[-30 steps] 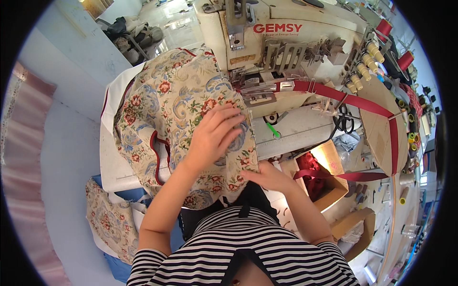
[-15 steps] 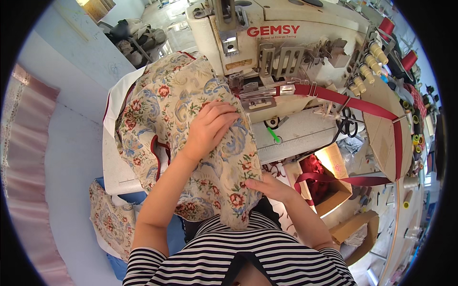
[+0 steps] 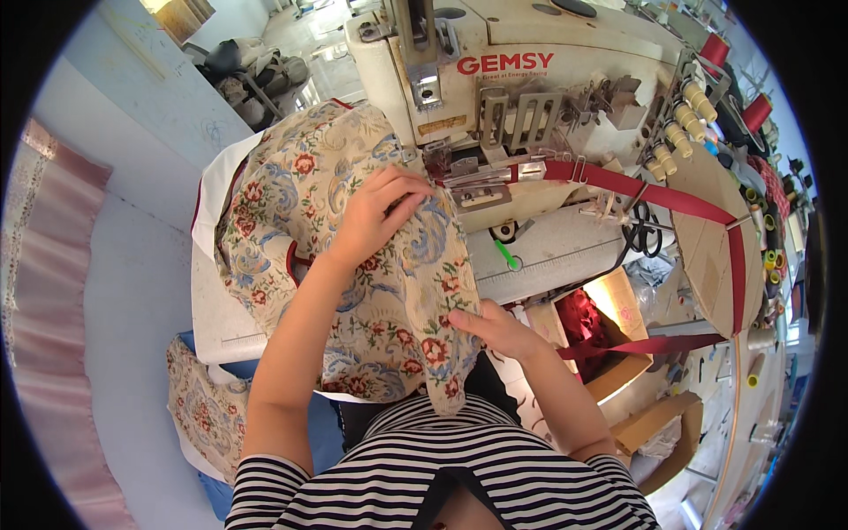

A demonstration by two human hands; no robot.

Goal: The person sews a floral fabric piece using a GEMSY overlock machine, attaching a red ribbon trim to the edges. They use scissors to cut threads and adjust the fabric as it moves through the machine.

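Observation:
A large piece of beige floral fabric [image 3: 300, 208], with red and blue flowers, spreads over the sewing machine bed and hangs into my lap. My left hand [image 3: 380, 216] is on top of it beside the presser foot, fingers bent and fingertips drawn together with the thumb at the cloth's right edge. Lower on that edge, my right hand [image 3: 502, 329] grips the fabric, thumb above and fingers hidden underneath. Dark red binding tape [image 3: 609, 179] runs through a metal folder [image 3: 530, 171] into the sewing machine [image 3: 521, 97]. Dark red trim shows along parts of the cloth.
A cardboard box [image 3: 625, 371] of dark red tape stands below the table at right. Black scissors [image 3: 643, 231] and a small green-handled tool [image 3: 506, 254] lie by the machine. More floral fabric [image 3: 205, 402] rests at lower left. Thread cones [image 3: 678, 137] line the right.
My left hand has shifted slightly up and its fingers have bent more. The fabric's right edge has moved a little left and up, and my right hand with it. The tape by the box has shifted.

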